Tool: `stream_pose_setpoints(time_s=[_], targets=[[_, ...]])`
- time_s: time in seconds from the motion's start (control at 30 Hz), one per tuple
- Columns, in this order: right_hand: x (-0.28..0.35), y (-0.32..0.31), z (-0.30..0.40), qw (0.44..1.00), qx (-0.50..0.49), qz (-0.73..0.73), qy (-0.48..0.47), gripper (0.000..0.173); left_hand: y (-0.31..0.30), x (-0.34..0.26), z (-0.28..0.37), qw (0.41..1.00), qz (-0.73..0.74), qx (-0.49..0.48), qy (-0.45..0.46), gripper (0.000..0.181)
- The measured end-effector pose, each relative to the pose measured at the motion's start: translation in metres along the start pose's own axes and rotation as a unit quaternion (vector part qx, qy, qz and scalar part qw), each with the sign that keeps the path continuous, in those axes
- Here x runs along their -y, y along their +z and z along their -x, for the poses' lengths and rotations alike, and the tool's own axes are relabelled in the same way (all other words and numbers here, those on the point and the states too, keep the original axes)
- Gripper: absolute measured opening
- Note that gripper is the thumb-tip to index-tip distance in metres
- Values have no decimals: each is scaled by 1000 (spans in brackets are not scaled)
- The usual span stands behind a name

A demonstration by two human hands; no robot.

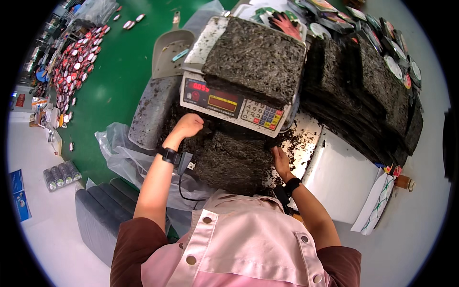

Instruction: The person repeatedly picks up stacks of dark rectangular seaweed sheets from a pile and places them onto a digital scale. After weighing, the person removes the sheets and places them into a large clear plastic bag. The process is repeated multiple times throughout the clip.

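Note:
A thick stack of dark dried seaweed sheets (256, 61) lies on the metal pan of a digital scale (229, 104) with a red display and a keypad. Below the scale, a second dark block of seaweed sheets (229, 161) lies close to the person's apron. My left hand (189, 125) is curled beside the upper left of this block, just below the scale's display; whether it grips anything is not visible. At the block's right edge is my right hand (280, 159), with its fingertips near the dark sheets; its hold is partly hidden.
Tall seaweed stacks (373, 82) stand at the right, beside a white surface (344, 175) and several packages. A dustpan (172, 50) lies upper left, above a grey bin (154, 111) and clear plastic sheeting (122, 154). Dark crumbs (301, 140) are scattered right of the scale. A pink-and-black glove (287, 25) lies behind it.

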State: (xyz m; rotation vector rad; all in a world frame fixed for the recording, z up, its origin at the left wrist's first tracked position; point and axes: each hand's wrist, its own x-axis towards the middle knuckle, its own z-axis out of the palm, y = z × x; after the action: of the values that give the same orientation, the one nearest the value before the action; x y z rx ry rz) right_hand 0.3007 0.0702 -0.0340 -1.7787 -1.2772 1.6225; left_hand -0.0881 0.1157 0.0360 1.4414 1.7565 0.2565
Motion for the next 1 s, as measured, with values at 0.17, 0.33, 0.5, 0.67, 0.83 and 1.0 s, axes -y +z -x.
stream_pose_setpoints(time_s=[0.17, 0.33, 0.5, 0.67, 0.83, 1.0], targets=[[59, -8, 17, 993, 48, -111, -3, 36, 21, -4, -19, 996, -78, -15, 49, 21], [73, -6, 32, 979, 134, 55, -144, 60, 48, 8, -50, 980, -137, 14, 142, 54], [77, -11, 34, 969, 144, 130, -150, 69, 48, -15, -52, 964, -221, 105, 102, 65], [87, -13, 39, 973, 158, 126, -116, 70, 44, -23, -48, 924, -295, 165, 180, 61], [80, -12, 37, 971, 138, 145, -132, 70, 50, -34, -52, 921, -296, 207, 149, 58], [88, -12, 40, 972, 140, 152, -111, 70, 67, -2, -67, 958, -190, 193, 90, 60]])
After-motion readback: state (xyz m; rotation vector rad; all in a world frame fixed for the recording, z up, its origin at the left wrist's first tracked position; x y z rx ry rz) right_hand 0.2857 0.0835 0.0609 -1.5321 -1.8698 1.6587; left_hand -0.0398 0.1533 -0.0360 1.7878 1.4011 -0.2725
